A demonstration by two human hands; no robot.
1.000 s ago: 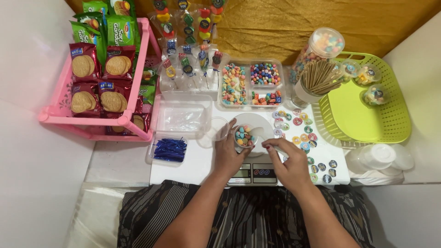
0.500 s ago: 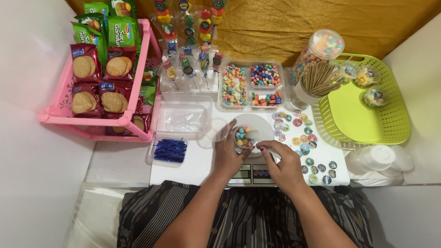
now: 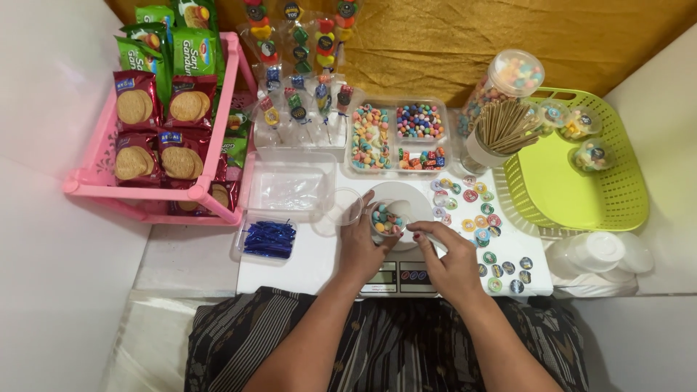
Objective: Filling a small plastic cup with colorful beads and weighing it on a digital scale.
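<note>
Two hands meet over the white digital kitchen scale (image 3: 401, 270) at the near edge of the counter (image 3: 319, 261). The left hand (image 3: 361, 243) grips the small clear plastic cup of coloured candies (image 3: 387, 219), which sits above the scale's white round pan (image 3: 417, 199); the right hand (image 3: 449, 255) pinches a small white spoon-like piece (image 3: 434, 238) just beside the cup.

A tilt or nudge could, I judge, spill candies onto the scale, and the cup looks light enough to tip.

Right of the scale lie round colourful stickers (image 3: 485, 218). Left of it sits a clear tray of blue foil twist ties (image 3: 269, 239). Beyond the scale stands a clear divided box of sweets (image 3: 398, 138), then hanging cellophane candy skewers (image 3: 298, 65). Far left, a pink plastic rack (image 3: 145, 194) holds red and green biscuit packets (image 3: 156, 109).
</note>
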